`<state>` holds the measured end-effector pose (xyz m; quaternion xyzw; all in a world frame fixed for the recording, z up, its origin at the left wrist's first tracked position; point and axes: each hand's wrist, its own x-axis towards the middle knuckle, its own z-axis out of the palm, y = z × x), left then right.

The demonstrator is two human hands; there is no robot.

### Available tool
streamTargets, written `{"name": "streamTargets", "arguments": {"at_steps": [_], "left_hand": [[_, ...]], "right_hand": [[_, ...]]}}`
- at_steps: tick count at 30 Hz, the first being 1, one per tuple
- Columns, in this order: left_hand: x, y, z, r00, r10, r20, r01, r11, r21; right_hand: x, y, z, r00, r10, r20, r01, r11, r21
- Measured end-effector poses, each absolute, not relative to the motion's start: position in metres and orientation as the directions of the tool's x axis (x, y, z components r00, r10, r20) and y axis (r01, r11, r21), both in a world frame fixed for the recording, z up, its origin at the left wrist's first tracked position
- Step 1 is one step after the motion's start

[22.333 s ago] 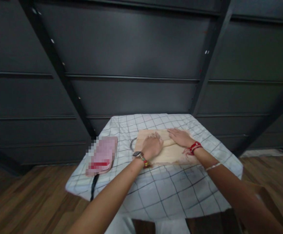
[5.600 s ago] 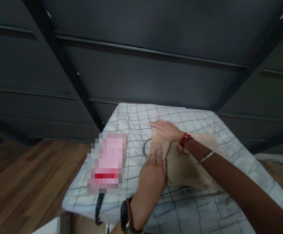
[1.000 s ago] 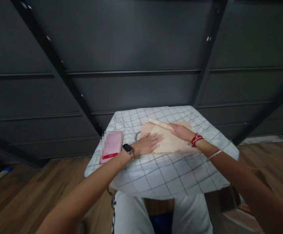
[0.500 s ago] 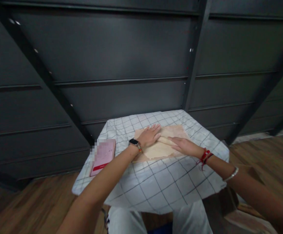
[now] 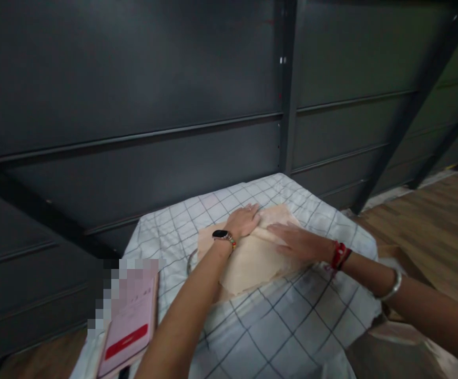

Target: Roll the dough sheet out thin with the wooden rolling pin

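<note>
A beige cloth (image 5: 248, 260) lies folded on a table covered by a white checked tablecloth (image 5: 292, 326). My left hand (image 5: 244, 221) rests flat on the far part of the cloth, fingers stretched out, a dark watch on the wrist. My right hand (image 5: 297, 241) lies flat on the cloth just to the right, fingers spread, with red thread bands and a silver bangle on the arm. Neither hand holds anything.
A pink phone-like object (image 5: 128, 326) with a red bar lies at the table's near left edge. A thin metal ring (image 5: 190, 261) shows beside the cloth's left side. Dark metal panels (image 5: 173, 105) rise right behind the table. Wooden floor (image 5: 434, 221) lies to the right.
The view has swung so the table sits lower and more to the right. Both hands stay flat on the beige cloth, the right one a little nearer the left.
</note>
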<state>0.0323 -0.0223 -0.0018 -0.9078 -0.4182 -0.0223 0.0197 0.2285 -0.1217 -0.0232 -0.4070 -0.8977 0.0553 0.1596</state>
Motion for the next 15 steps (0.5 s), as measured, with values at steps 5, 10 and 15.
{"name": "streamTargets", "arguments": {"at_steps": [5,10,15], "left_hand": [[0.045,-0.006,0.000,0.641,0.767,0.032,0.767,-0.641,0.018],[0.057,0.009,0.003,0.664,0.747,-0.010,0.745,-0.661,0.084],[0.069,0.025,-0.001,0.639,0.766,0.072,0.755,-0.642,0.131]], "right_hand": [[0.235,-0.108,-0.009,-0.627,0.775,0.080,0.712,0.611,-0.346],[0.240,-0.093,0.000,-0.644,0.765,-0.002,0.697,0.587,-0.412],[0.253,-0.075,-0.005,-0.640,0.766,-0.051,0.714,0.569,-0.407]]}}
